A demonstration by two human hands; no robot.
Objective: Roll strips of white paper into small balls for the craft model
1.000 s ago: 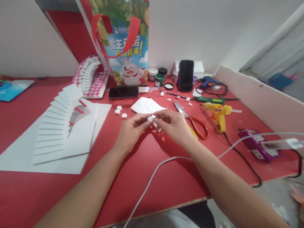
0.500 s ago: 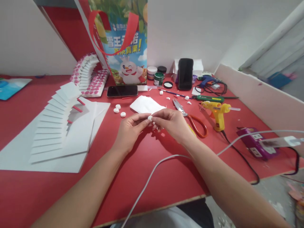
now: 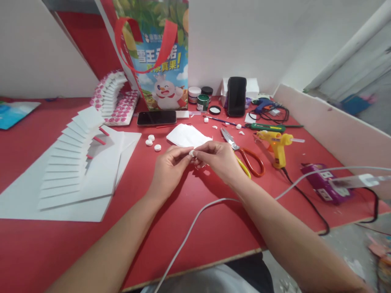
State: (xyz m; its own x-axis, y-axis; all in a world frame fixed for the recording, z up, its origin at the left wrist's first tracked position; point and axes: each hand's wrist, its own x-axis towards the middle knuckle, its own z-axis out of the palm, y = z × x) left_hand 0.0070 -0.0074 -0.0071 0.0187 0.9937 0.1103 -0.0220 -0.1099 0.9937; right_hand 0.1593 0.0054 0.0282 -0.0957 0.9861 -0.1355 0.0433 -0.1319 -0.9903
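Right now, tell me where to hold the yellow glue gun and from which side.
Take the glue gun by its handle, likely best from the near side: the handle points that way, clear of the nozzle facing left and the glue stick jutting out right.

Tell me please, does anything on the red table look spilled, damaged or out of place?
Nothing looks spilled or damaged. Untidy, perhaps: white scraps lie loose near the scissors, and a pale cable crosses the front edge of the table, where it might snag.
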